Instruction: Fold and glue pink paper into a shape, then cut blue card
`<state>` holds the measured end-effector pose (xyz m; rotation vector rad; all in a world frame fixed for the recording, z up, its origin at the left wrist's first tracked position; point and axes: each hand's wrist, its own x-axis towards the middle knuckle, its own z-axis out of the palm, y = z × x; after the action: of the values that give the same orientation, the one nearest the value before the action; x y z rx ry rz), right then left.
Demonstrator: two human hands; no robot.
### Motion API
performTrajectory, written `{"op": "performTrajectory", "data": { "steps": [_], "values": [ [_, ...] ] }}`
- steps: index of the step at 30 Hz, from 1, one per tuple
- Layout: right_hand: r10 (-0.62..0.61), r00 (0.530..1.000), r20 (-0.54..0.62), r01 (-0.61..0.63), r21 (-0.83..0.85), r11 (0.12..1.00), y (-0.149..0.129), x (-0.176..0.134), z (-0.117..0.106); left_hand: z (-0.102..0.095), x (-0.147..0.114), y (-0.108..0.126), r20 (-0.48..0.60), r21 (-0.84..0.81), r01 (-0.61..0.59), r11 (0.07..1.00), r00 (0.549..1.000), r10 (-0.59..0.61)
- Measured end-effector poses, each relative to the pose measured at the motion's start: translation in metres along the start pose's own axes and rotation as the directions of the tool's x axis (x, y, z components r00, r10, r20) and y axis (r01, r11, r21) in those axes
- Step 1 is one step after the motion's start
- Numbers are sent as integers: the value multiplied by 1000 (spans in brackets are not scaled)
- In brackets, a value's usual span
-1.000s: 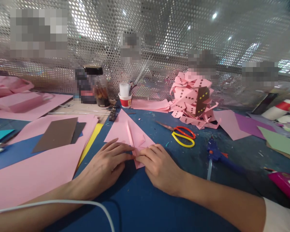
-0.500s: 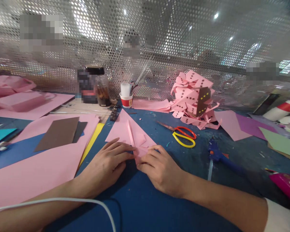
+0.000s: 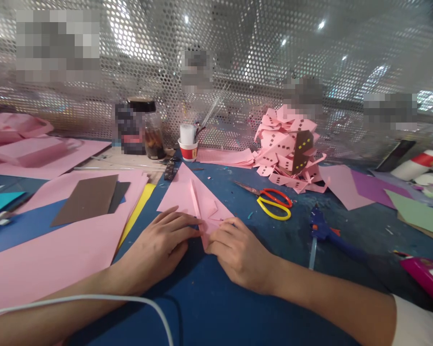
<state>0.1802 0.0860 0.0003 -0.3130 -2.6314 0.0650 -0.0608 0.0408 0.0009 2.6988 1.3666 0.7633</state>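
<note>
Shifting along the pink strip [image 3: 195, 201] toward the desk's near side since 1 second ago, the right hand [image 3: 240, 252] is now pinching the paper's near tip between thumb and bunched fingers. Its fingertips are no longer crowding those of the left hand [image 3: 159, 245], and more pink is showing between the 2. Everything else is keeping its place.

Blue and broad, the desk [image 3: 216, 312] is carrying it all. Large pink sheets [image 3: 57, 259] are covering its left side, with a brown sheet [image 3: 90, 197] lying on them. Toward the far edge, right of centre, a spiky pink paper model [image 3: 274, 151] is standing. The pink triangle [image 3: 178, 192] is lying flat around the desk's middle, its far corner pointing at the far edge and the strip running over it into both hands. The left hand is staying half curled, resting its fingertips on the strip without closing round it. Toward the right edge, a blue glue gun [image 3: 320, 228] is lying; nearer the triangle, scissors [image 3: 259, 192] are resting. By the far edge, a paper cup [image 3: 188, 152] is standing upright.
</note>
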Motion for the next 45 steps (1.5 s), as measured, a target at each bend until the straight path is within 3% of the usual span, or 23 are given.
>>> {"op": "performTrajectory", "data": {
  "steps": [16,31,45],
  "values": [
    [147,988,51,-148,5,989,-3,1,2,2,0,0,-7,-2,-1,1000,1000,1],
    [44,999,-18,-44,-2,999,0,-2,-2,1,0,0,7,-2,16,1000,1000,-16],
    [119,993,9,-120,15,993,-1,0,1,-1,2,2,12,6,20,1000,1000,-20]
  ]
}}
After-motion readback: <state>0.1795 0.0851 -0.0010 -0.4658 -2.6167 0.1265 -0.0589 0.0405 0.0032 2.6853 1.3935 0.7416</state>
